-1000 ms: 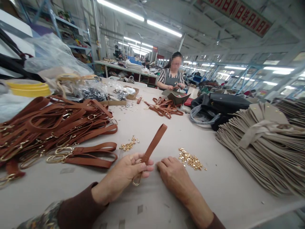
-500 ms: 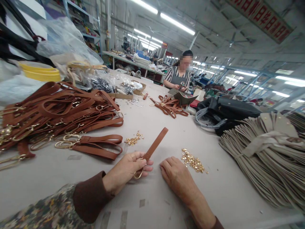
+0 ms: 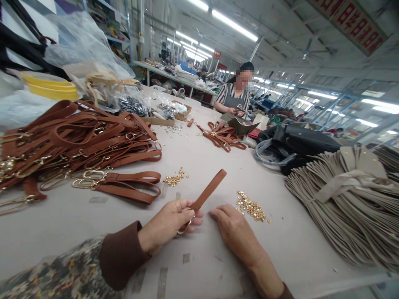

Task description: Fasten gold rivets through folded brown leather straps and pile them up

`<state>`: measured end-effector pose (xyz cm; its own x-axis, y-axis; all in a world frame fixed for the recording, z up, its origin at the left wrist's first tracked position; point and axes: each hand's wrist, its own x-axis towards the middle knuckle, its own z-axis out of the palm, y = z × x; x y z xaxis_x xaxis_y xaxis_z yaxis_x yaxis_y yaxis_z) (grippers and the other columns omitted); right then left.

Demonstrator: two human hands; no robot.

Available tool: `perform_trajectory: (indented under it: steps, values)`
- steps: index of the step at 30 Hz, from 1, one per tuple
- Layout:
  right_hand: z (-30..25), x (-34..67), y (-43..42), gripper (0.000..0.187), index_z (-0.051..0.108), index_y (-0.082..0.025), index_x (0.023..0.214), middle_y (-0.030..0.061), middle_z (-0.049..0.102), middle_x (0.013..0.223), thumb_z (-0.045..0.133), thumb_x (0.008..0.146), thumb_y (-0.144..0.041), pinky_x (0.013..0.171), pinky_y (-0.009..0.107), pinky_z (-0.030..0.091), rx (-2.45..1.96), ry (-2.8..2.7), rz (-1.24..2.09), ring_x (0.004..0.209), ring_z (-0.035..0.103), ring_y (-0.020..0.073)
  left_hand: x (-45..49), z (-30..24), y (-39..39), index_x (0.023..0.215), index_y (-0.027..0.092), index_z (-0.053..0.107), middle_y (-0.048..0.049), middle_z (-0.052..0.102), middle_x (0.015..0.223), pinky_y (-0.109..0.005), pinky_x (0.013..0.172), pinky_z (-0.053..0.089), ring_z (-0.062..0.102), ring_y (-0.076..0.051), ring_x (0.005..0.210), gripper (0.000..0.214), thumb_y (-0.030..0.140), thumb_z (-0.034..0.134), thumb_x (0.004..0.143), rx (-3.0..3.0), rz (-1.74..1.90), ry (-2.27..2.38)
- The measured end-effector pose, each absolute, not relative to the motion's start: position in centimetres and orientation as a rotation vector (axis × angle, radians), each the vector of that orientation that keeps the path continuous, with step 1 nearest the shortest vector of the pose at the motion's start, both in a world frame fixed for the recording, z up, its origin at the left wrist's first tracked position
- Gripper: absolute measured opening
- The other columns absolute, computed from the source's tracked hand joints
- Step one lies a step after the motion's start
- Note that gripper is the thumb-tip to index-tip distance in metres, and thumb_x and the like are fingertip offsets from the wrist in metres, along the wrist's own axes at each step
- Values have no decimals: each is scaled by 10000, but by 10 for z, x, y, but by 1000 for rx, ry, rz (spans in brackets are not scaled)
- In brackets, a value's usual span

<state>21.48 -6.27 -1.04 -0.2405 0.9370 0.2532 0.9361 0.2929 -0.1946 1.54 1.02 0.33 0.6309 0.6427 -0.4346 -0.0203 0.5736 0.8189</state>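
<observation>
My left hand (image 3: 170,222) pinches the lower end of a brown leather strap (image 3: 209,190), where a gold metal ring shows under the fingers; the strap rises up and to the right. My right hand (image 3: 232,226) rests knuckles-up on the table beside it, its fingers curled under so I cannot see whether it holds anything. A small heap of gold rivets (image 3: 251,207) lies just beyond the right hand. Another little heap of gold fittings (image 3: 175,177) lies beyond the left hand.
A big pile of finished brown straps with gold rings (image 3: 77,145) fills the left. Stacked beige leather pieces (image 3: 346,195) cover the right, behind them a black bag (image 3: 299,141). Across the table a person in a striped top (image 3: 233,97) works by more brown straps (image 3: 221,139).
The view has shifted slightly. The strap in my left hand has tilted more to the right and the ring end sits deeper in my fingers. My right hand stays put.
</observation>
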Motion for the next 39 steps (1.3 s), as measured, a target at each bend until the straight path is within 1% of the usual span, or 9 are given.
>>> perform_trajectory:
  steps: [5,10,14,20,25,28,32,35,39]
  values:
    - [-12,197,-72,73,655,-180,854,31,667,773,589,859,-211,651,268,482,-1618,-1626,311,706,606,156,17,4,8,1031,132,599,-91,671,1042,-240,728,459,630,-172,953,237,226,602,813,926,440,768]
    - [-13,171,-77,122,703,-195,849,4,698,680,655,815,-302,599,223,502,-1441,-1148,844,621,631,129,16,0,6,1002,135,611,-20,637,826,-207,587,356,547,-106,687,275,323,623,803,1041,446,627]
    - [-15,164,-74,159,707,-192,833,25,734,719,725,762,-332,617,234,536,-1335,-945,1025,618,669,136,16,-4,4,963,120,596,-9,601,803,-210,630,344,503,-97,687,243,317,594,821,1059,437,522]
    - [-13,163,-73,163,722,-182,767,13,710,618,765,722,-332,610,213,525,-1322,-902,1112,582,658,121,14,-6,3,958,132,609,-9,604,816,-221,680,357,504,-116,744,182,258,522,861,1159,398,468]
    - [-12,168,-72,152,731,-179,713,15,723,685,798,666,-306,564,186,502,-1352,-869,1178,547,632,95,12,-7,2,918,156,624,14,615,801,-194,576,318,423,-85,616,160,232,491,873,1280,359,477]
    - [-12,171,-72,154,734,-169,720,17,715,659,793,665,-299,566,185,497,-1374,-877,1191,549,623,94,12,-7,0,921,166,629,21,618,800,-190,561,314,414,-86,605,172,221,472,876,1343,353,489]
    - [-13,168,-75,137,713,-153,735,16,706,663,758,700,-277,572,185,485,-1343,-925,1174,555,604,85,11,0,-1,954,177,649,19,624,817,-207,679,385,513,-120,726,223,186,442,874,1508,392,502]
    - [-16,165,-76,137,632,-163,730,6,704,689,741,711,-245,559,194,482,-1307,-902,1125,554,600,87,10,6,-1,968,176,660,2,651,870,-234,784,409,566,-154,841,265,186,409,885,1639,404,492]
    - [-16,163,-77,218,517,-186,715,-8,691,689,734,698,-205,546,208,480,-1288,-866,1127,559,604,100,9,8,0,985,187,666,-1,667,870,-232,779,427,587,-162,829,289,216,392,895,1727,401,471]
